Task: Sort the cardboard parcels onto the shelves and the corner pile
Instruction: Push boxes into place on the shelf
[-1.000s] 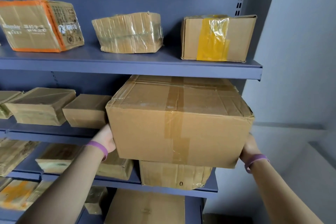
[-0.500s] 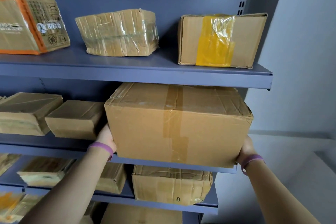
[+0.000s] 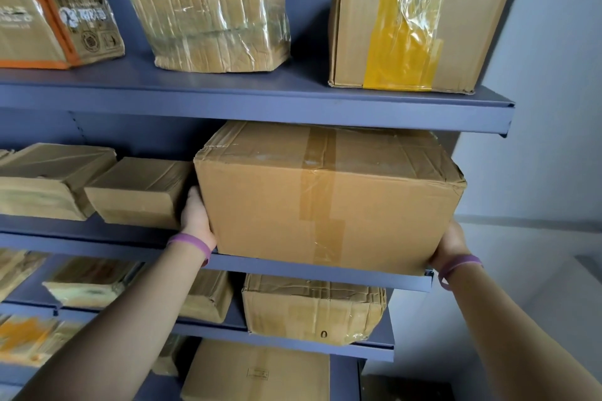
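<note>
A large cardboard box [image 3: 325, 198], sealed with brown tape down its middle, sits on the right end of the second shelf [image 3: 293, 270], under the top shelf [image 3: 228, 101]. My left hand [image 3: 195, 218] holds its lower left side, squeezed in between the box and a flat parcel [image 3: 140, 192]. My right hand [image 3: 451, 246] holds the lower right corner, just past the shelf's end. The fingers of both hands are hidden behind the box.
On the top shelf stand a yellow-taped box [image 3: 413, 36], a plastic-wrapped parcel [image 3: 211, 23] and an orange-edged box [image 3: 49, 10]. More parcels fill the lower shelves, one of them a crumpled box [image 3: 312, 309] right below. A grey wall [image 3: 537, 140] lies to the right.
The large box has gone up and back into the second shelf, and its bottom now rests on the shelf. Both hands kept their hold on its sides.
</note>
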